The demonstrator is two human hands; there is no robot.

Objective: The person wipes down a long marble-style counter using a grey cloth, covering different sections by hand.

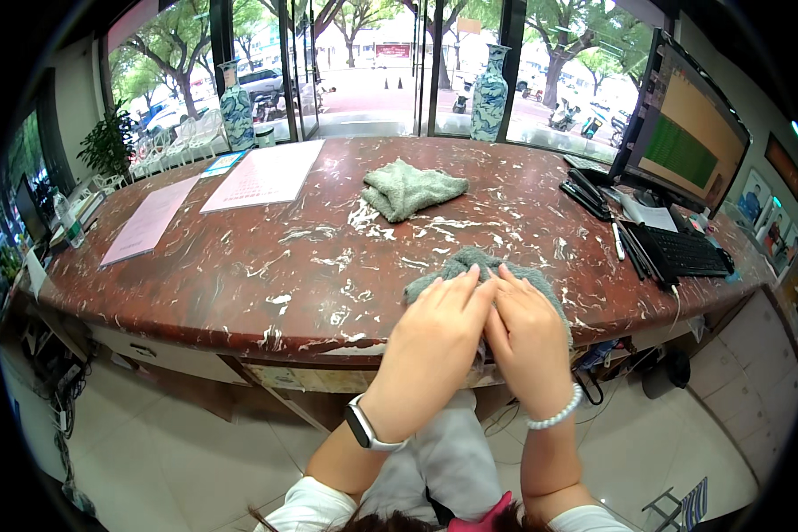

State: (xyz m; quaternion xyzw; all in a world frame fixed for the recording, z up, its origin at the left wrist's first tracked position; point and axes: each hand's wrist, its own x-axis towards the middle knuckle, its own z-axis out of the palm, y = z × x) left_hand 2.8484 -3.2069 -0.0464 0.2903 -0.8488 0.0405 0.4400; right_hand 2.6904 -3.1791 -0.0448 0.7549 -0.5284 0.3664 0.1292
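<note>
My left hand [439,326] and my right hand [531,326] are side by side on a grey-green terry cloth [471,257] at the near edge of the counter. Their fingertips almost meet on top of it, while palms and thumbs hide its middle. The cloth's far rim and right side show around my fingers. Farther back, a lighter green cloth [413,189] lies loosely folded, apart from both hands. Under both cloths is a polished red-brown stone countertop [292,266] with white veins.
A monitor [688,126], black keyboard [681,251] and white pen [618,241] are on the right. Pink printed sheets [266,174] lie at the left, near a plastic bottle [68,219]. Two blue-and-white vases [489,93] stand beyond the counter. A dark bin [666,377] sits below.
</note>
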